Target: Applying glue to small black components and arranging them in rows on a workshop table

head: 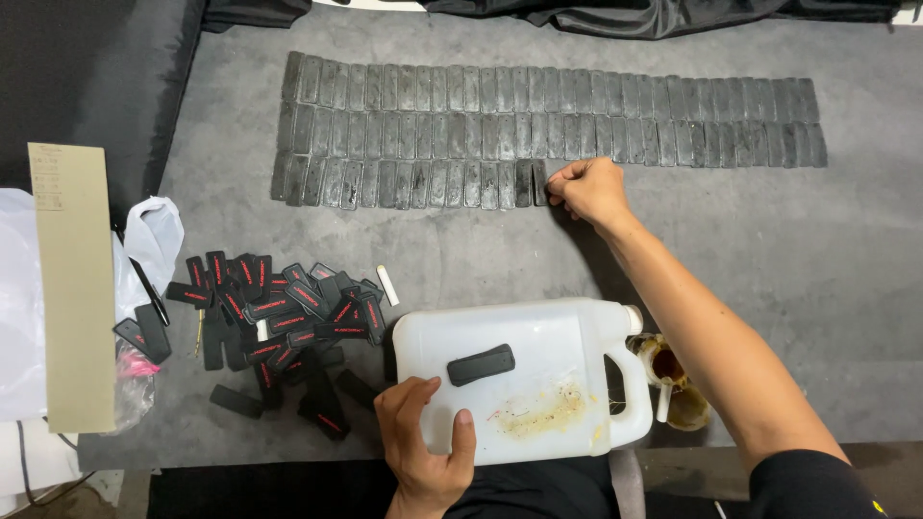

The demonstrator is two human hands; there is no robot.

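My right hand (588,189) reaches to the end of the third row of dark rectangular pieces (538,183), its fingers pinched on the last piece there. Three rows of these glossy black pieces (548,115) lie side by side on the grey mat (788,250). My left hand (423,444) rests on the near edge of a white plastic jug (538,380) lying on its side. One black piece (481,364) sits on top of the jug, just beyond my left fingers.
A heap of black pieces with red markings (279,322) lies left of the jug, with a small white stick (386,285) beside it. A cardboard strip (72,288) and plastic bags (154,235) sit at the far left. A stained pot with a brush (673,380) stands right of the jug.
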